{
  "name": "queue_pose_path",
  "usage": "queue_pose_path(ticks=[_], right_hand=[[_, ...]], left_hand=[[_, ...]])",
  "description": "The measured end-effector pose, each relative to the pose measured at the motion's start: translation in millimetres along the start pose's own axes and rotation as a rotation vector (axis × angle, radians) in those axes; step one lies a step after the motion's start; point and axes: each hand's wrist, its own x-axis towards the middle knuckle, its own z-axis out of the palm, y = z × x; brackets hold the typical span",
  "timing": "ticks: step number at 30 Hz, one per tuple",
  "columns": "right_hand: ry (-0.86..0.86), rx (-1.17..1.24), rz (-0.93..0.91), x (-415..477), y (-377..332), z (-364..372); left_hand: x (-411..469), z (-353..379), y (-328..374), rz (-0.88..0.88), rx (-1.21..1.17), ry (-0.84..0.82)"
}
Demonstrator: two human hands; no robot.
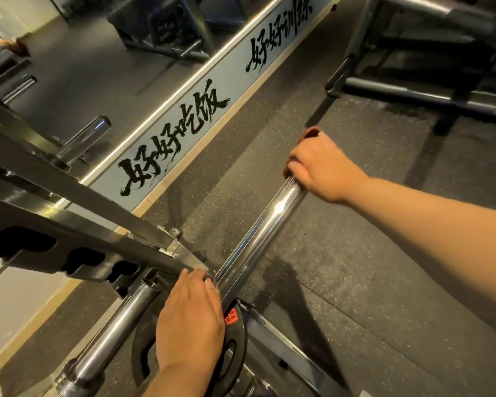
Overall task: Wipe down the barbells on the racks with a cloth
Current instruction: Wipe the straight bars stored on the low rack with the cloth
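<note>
Crowding the left side, a steel rack frame (98, 213) with a black notched bar holder (69, 259) is noted. A black weight plate (238, 345), its red label illegible, lies beneath the left hand (192, 319), which is laid flat, fingers straight, at the barbell (258, 239) collar. The right hand (324, 164) is clenched round a red cloth (311, 132) at the chrome sleeve's end. Speckled rubber flooring (355, 282) is recorded. The wall strip (229, 81) is lettered 好好吃饭 and 好好训练.

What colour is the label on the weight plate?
Red label with dark print on the black weight plate, head view.
</note>
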Motion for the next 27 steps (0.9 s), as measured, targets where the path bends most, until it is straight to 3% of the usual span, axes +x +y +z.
queue_pose_path(ticks=[4, 6, 11, 15, 16, 19, 22, 25, 27], right_hand=[[0.061, 0.056, 0.209, 3, -3, 15], [0.079, 0.109, 0.203, -14, -40, 24], [0.007, 0.178, -0.141, -78, -151, 56], [-0.102, 0.063, -0.408, -70, -128, 50], [-0.083, 0.040, -0.381, -63, -114, 47], [0.064, 0.077, -0.070, -52, -100, 41], [0.124, 0.210, 0.148, -64, -151, 52], [0.053, 0.343, -0.075, -92, -189, 65], [-0.027, 0.310, -0.247, -99, -181, 64]], left_hand=[[0, 1, -1, -0.011, -0.032, -0.004], [-1, -1, 0, -0.018, -0.067, 0.002], [0, -3, 2, -0.048, -0.038, 0.014], [0, -8, 6, -0.056, -0.027, 0.005], [-1, -8, 6, -0.057, -0.033, 0.001], [-2, -9, 6, -0.065, -0.052, -0.009], [-2, -9, 7, -0.079, -0.042, -0.013], [-2, -10, 9, -0.096, -0.030, -0.012], [-2, -10, 10, -0.100, -0.034, -0.007]])
